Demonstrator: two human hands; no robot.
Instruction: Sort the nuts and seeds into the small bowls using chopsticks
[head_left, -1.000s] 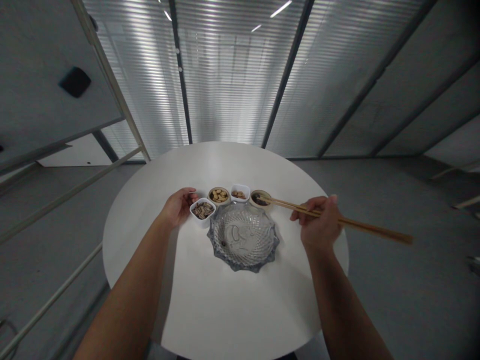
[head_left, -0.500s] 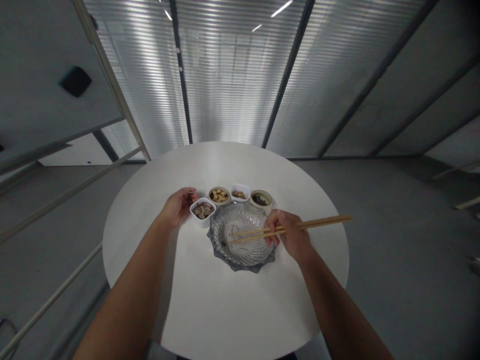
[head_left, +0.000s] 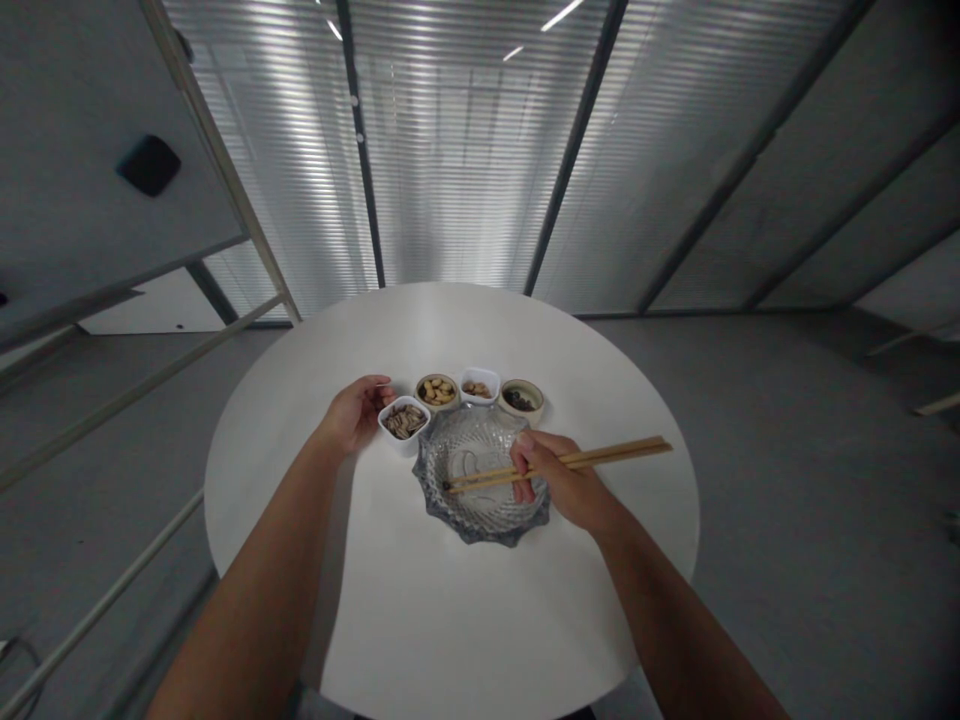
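1. My right hand is at centre right of the frame, its fingers closed in a firm pinch on the chopsticks, which lie nearly level.
2. The chopstick tips reach a dark bit at the left side of the glass dish; I cannot tell whether they have hold of it.
3. My left hand is half-curled and appears empty, just beside the white bowl on the surface.
4. If my pinch is uneven, the bit could slip and skid across the ridged glass.
5. A careless swing of the chopsticks could clip the white bowl or the nut bowl, since both sit close to the dish.
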